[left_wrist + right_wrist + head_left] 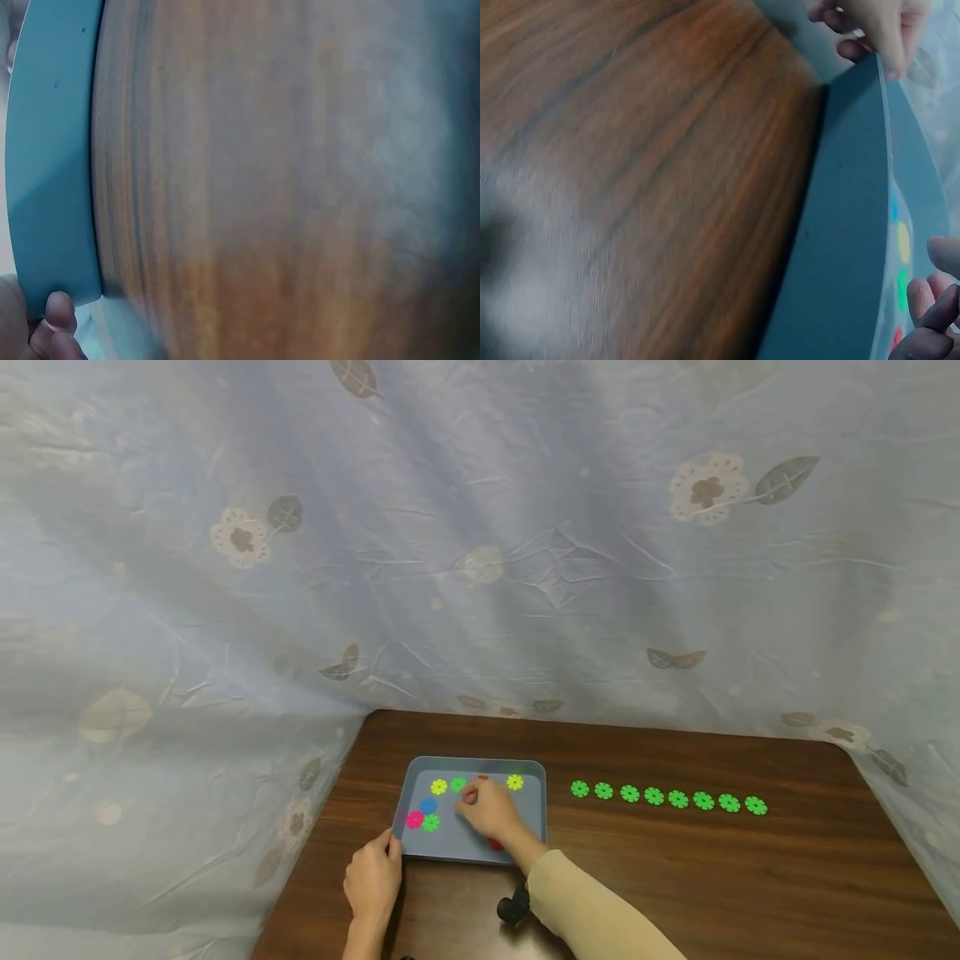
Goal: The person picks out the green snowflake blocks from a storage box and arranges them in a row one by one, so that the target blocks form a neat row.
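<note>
A grey tray (465, 852) lies on the table with flower-shaped plastic discs in it. My left hand (372, 877) grips the tray's near left corner, and the thumb and fingers bend round its wall in the left wrist view. Over the middle of the tray is my right hand (491, 814), fingers loosely bent and pointing down-left. Its fingertips (921, 294) appear apart in the right wrist view, with no disc showing between them. Left of it lie a blue disc (428, 806), a pink disc (415, 819) and a green disc (431, 823). A red disc (495, 844) is partly hidden under the right wrist.
Along the tray's far side are a yellow disc (438, 787), another green disc (458, 784) and a second yellow disc (514, 782). Right of the tray, several green discs (654, 796) form a row on the brown wooden table (720, 877). A patterned curtain (480, 568) hangs behind.
</note>
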### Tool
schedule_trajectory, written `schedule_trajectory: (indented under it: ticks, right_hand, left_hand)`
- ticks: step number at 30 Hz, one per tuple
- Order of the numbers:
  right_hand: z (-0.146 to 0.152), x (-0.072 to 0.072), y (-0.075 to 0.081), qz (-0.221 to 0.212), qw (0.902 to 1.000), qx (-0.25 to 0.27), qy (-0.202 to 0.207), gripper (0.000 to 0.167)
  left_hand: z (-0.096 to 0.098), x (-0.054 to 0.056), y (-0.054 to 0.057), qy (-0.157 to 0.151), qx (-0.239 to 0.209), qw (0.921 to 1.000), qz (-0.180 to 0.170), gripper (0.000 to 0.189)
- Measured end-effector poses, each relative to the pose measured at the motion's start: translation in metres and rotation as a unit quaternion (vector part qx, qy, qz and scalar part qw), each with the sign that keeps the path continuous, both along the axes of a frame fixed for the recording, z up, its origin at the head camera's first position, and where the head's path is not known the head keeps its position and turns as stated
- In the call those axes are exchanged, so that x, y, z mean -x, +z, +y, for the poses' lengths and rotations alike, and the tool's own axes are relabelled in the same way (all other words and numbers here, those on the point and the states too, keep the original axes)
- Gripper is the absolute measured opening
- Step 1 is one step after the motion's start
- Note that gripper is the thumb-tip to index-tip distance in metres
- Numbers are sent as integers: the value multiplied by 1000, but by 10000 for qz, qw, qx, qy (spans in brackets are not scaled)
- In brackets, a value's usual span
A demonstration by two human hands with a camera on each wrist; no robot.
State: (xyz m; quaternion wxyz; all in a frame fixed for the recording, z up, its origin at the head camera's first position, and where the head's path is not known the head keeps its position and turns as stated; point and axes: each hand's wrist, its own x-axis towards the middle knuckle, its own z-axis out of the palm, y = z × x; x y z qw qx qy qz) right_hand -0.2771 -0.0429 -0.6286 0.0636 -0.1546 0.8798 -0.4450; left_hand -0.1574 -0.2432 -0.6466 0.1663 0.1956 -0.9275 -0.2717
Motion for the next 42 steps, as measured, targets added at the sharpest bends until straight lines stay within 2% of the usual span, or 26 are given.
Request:
schedule_trajectory:
  ticks: [9, 17, 20, 23, 27, 31, 33, 38, 42]
  right_hand:
    - [-30, -4, -13, 8, 9993, -287, 241, 27]
    - [-49, -5, -11, 320, 9946, -906, 381, 37]
    - [-55, -7, -9, 436, 9920, -1128, 369, 40]
    - [-59, -9, -10, 501, 9904, -1248, 329, 38]
    - [-61, -9, -16, 592, 9902, -1237, 257, 29]
    - [-62, -8, -16, 484, 9908, -1230, 278, 21]
    - [-63, -7, -13, 407, 9901, -1301, 341, 25]
    - [-64, -6, -10, 375, 9842, -1626, 594, 51]
    - [-65, -7, -8, 333, 9815, -1743, 725, 51]
  left_hand:
    - [0, 0, -1, -34, -3, 10000, 15, 29]
    - [-3, 1, -1, 32, 125, 9998, 173, 27]
    - [-4, 1, -1, 27, 96, 9999, 111, 28]
    - [-3, 0, -1, 19, 35, 10000, 23, 28]
    - [-1, 0, -2, 67, 58, 9999, 80, 27]
    - [0, 1, -2, 104, 130, 9997, 165, 26]
    - [0, 1, -1, 100, 145, 9997, 197, 26]
    - [0, 1, -2, 121, 151, 9995, 250, 26]
    - [0, 0, -3, 142, 151, 9994, 270, 26]
